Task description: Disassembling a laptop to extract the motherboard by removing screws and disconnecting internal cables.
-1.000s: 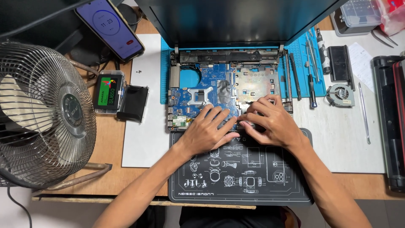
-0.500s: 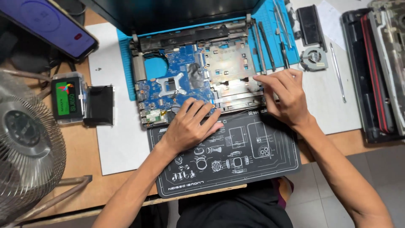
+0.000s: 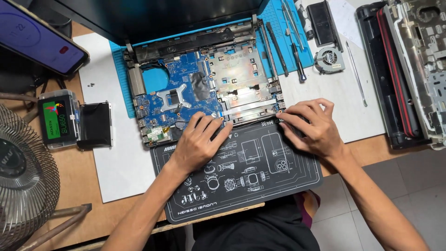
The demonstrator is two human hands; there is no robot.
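Resting flat, my left hand [image 3: 199, 139] spreads its fingers over the front edge of the opened laptop [image 3: 204, 88], on the blue circuit board [image 3: 174, 95]; it holds nothing, grip wide. My right hand [image 3: 312, 126] presses fingertips at the laptop's front right corner, fingers bent but closed on nothing. The laptop sits on a blue mat [image 3: 278, 28], its front edge meeting a black printed mat [image 3: 241, 176] on the tabletop [image 3: 69, 186]. Its screen is cut off at the top. A fan [image 3: 25, 186] is cropped at left.
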